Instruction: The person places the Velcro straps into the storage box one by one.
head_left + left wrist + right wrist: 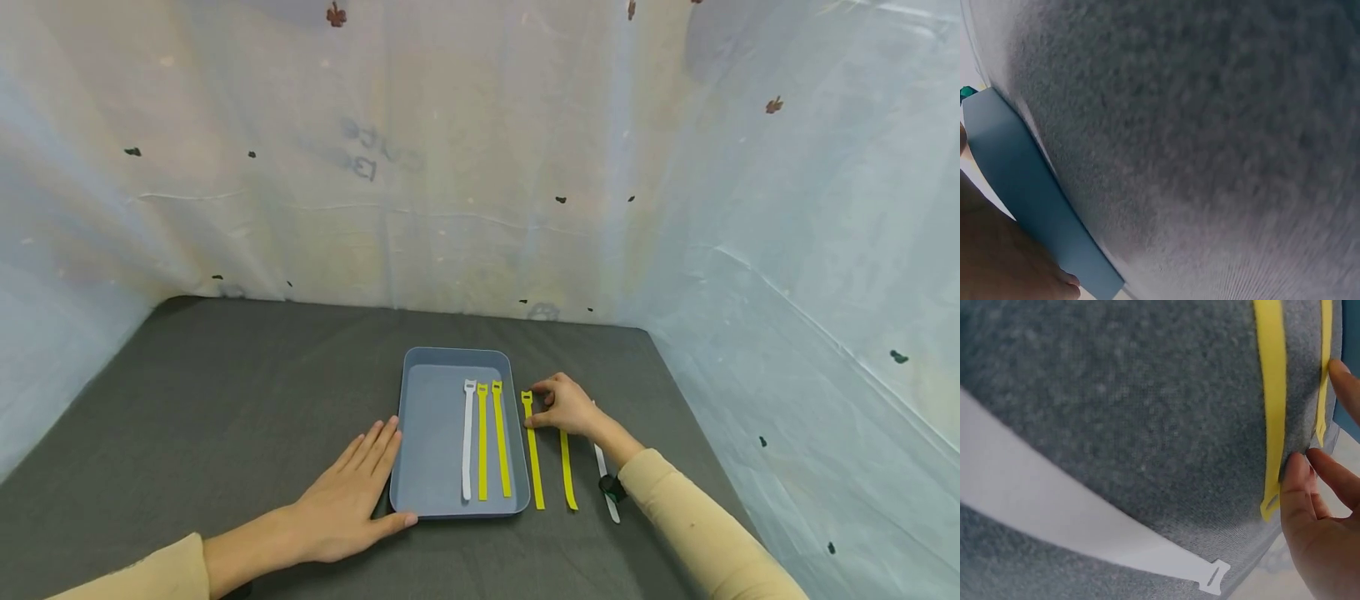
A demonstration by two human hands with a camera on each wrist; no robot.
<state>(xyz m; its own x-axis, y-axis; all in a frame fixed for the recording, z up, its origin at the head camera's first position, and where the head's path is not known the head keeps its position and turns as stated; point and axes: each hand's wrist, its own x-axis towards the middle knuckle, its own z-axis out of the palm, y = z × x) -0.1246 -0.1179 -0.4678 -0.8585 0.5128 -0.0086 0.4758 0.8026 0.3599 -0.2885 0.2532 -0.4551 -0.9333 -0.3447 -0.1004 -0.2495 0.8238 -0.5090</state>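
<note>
My left hand [347, 492] lies flat, its straight fingers against the left side of a shallow blue-grey tray [437, 503] and its thumb at the near edge. Inside the tray lie a white hook-and-loop cable tie [467, 442] and two yellow ones [482, 442], heads away from me. Just right of the tray, my right hand [566, 407] has thumb and index finger apart at the upper part of a yellow cable tie [536, 467]. That tie lies flat; no pinch shows. Under the right wrist is another yellow tie [1274, 394]; further right is a white tie [1116, 537], partly hidden in the head view.
Dark grey cloth [285, 392] covers the table. Translucent plastic sheeting [465, 167] rises behind it, with more sheeting [840, 275] along the right side. The tray's right wall stands close to the nearest loose tie.
</note>
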